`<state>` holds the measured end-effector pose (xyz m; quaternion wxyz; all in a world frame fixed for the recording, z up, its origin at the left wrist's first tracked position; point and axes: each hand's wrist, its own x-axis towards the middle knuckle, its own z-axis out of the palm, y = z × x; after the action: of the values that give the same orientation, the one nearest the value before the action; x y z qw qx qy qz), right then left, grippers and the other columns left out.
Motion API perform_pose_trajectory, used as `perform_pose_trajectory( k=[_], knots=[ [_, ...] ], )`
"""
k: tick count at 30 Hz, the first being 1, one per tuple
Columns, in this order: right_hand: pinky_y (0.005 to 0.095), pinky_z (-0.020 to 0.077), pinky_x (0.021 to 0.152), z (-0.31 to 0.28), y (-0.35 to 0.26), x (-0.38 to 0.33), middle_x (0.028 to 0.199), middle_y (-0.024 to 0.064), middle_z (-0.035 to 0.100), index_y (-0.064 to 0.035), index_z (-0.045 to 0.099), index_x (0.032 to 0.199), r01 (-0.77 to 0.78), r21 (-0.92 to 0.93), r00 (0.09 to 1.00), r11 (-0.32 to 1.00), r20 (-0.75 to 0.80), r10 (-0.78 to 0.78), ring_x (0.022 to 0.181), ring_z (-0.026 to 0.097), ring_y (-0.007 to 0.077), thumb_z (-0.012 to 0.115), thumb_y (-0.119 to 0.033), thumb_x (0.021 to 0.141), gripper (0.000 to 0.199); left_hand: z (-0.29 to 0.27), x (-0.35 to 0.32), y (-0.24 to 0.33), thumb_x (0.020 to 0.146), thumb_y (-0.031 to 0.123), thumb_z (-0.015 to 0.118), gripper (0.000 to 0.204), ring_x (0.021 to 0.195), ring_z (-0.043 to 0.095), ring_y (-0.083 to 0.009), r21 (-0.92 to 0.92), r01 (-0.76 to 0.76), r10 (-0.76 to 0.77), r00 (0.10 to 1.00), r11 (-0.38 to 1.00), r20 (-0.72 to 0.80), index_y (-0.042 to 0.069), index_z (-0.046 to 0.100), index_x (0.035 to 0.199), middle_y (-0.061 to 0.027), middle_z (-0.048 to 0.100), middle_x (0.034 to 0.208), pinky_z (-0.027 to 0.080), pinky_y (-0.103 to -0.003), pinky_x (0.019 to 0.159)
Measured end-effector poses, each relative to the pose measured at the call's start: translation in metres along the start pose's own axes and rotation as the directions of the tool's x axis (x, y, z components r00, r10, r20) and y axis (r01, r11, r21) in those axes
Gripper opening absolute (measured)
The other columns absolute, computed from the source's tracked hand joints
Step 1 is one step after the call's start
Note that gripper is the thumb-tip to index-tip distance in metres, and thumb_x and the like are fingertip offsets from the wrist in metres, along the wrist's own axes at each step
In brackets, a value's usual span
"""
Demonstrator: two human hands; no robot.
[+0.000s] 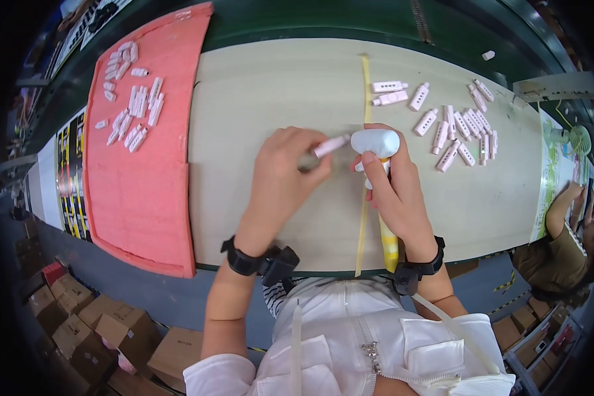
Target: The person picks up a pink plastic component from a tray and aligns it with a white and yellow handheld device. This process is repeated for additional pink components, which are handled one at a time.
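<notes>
My left hand [280, 178] pinches a small pale pink plastic piece [330, 145] over the middle of the beige table [277, 79], its tip pointing right. My right hand [393, 191] grips a white rounded tool [375, 142] with a yellow-and-white handle [389, 244] that runs down toward the table's near edge. The pink piece's tip meets the white head of the tool. A heap of several similar white-pink pieces [459, 129] lies to the right of my hands.
A pink foam mat [142, 171] covers the table's left end, with several finished pieces [132, 99] on its far part. A yellow strip [365, 86] runs across the table. Another person [561, 244] sits at the right. Cardboard boxes [105, 330] stand on the floor at lower left.
</notes>
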<state>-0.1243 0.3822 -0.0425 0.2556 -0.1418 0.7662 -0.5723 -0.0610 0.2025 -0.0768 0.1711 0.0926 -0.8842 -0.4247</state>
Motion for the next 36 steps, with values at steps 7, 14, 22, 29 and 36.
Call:
perform_pose_trajectory(
  k=[7,14,22,29,36],
  knots=[
    [0.0250,0.0463,0.055,0.010,-0.005,-0.001,0.090,0.0052,0.068,-0.0053,0.046,0.139,0.070,-0.161,0.997,0.985,0.057,-0.061,0.060,0.056,0.0097,0.050,-0.023,0.107,0.037,0.015,-0.026,-0.009,0.069,0.006,0.083,0.026,0.091,0.061,-0.0231,0.089,-0.066,0.078,0.987,0.994,-0.143,0.011,0.074,0.093,-0.0001,0.066,0.095,0.044,-0.037,0.081],
    [0.0251,0.0448,0.053,0.020,0.009,0.002,0.086,0.0049,0.065,-0.0035,0.048,0.135,0.183,-0.371,0.982,0.911,0.104,-0.155,0.060,0.056,0.0097,0.052,-0.022,0.107,0.034,0.017,-0.029,-0.008,0.070,0.004,0.082,0.027,0.092,0.062,-0.0233,0.073,-0.070,0.081,0.984,0.995,-0.156,0.011,0.074,0.094,-0.0008,0.068,0.098,0.045,-0.037,0.081],
    [0.0213,0.0416,0.049,0.010,0.015,0.010,0.095,0.0035,0.064,-0.0053,0.051,0.133,-0.006,0.026,0.996,1.000,-0.085,0.008,0.061,0.055,0.0052,0.066,-0.023,0.101,0.039,0.010,-0.028,0.006,0.083,-0.002,0.078,0.022,0.095,0.072,-0.0183,-0.503,0.256,-0.241,0.966,0.825,0.097,0.002,0.073,0.104,-0.0069,0.074,0.107,0.057,-0.030,0.082],
    [0.0200,0.0425,0.050,0.014,0.017,0.010,0.097,0.0017,0.063,-0.0051,0.048,0.138,0.083,0.099,0.995,0.992,-0.059,-0.078,0.062,0.054,0.0043,0.072,-0.019,0.097,0.049,0.011,-0.023,0.006,0.091,-0.006,0.072,0.025,0.094,0.072,-0.0142,-0.733,0.376,-0.361,0.913,0.567,0.190,-0.004,0.073,0.116,-0.0115,0.075,0.102,0.059,-0.024,0.082],
    [0.0200,0.0442,0.053,0.014,0.022,0.010,0.098,0.0014,0.063,-0.0057,0.048,0.138,0.143,0.030,0.987,0.989,-0.081,-0.140,0.066,0.055,0.0043,0.072,-0.019,0.098,0.049,0.007,-0.023,0.010,0.091,-0.005,0.073,0.021,0.095,0.072,-0.0136,-0.732,0.440,-0.389,0.885,0.520,0.256,-0.003,0.075,0.112,-0.0117,0.075,0.103,0.058,-0.023,0.083]
  ],
)
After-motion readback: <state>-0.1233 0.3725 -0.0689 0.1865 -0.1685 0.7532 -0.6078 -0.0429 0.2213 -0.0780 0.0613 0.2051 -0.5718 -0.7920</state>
